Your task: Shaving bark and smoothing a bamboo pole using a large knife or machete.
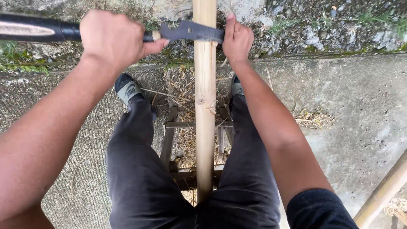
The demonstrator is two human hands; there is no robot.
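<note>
Between your knees, one pale bamboo pole (205, 106) runs straight away from you, smooth and straw-yellow, with a single knotty node partway along where a few fibres curl off. It lies lengthwise on a low wooden stand (178, 127) whose dark rails show beneath it, and dry shavings (183, 91) are scattered under the stand on the concrete ground (352, 110). Across the far part of the pole sits one dark blade (190, 30), flat and notched, set crosswise and touching the bamboo. Your left hand (112, 40) is clenched around the blade's black handle (34, 29), fingers wrapped tight, thumb pointing toward the pole. Your right hand (236, 40) presses on the blade's far end just beside the pole, fingers curled over the metal. You have two dark shoes (127, 89) planted either side of the stand, and two black trouser legs (140, 169) framing it. A second bamboo pole (381, 193) slants across the lower right corner, well apart from the first.
</note>
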